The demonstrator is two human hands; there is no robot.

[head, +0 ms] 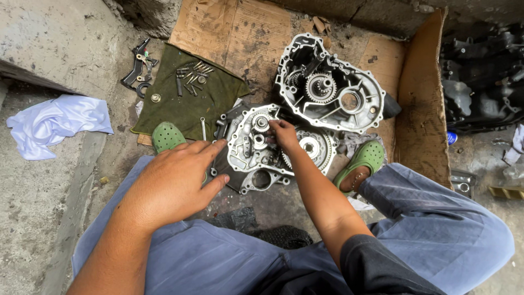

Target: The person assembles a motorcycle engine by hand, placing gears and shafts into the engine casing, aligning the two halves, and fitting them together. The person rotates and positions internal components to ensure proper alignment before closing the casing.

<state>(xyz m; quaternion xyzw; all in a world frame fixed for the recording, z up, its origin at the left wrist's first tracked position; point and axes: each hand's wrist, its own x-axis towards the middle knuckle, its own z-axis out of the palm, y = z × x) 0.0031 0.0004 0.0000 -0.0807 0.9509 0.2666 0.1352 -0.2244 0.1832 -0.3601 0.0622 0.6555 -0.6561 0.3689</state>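
My left hand (174, 183) rests flat on my left knee, fingers together, holding nothing. My right hand (283, 135) reaches down to a grey aluminium gearbox case half (256, 150) on the ground between my feet, its fingertips pinched on a small part near the gears inside it. A large toothed gear (315, 146) sits just right of that hand. A second, bigger case half (327, 87) with a gear in its middle lies behind on brown cardboard (240, 38).
A dark green cloth (185, 104) at left carries several bolts (191, 76) and a washer. Black brackets (139, 65) lie beyond it. A white rag (54, 123) is on the concrete at far left. Black engine parts (480, 76) stand at right. I wear green clogs (166, 136).
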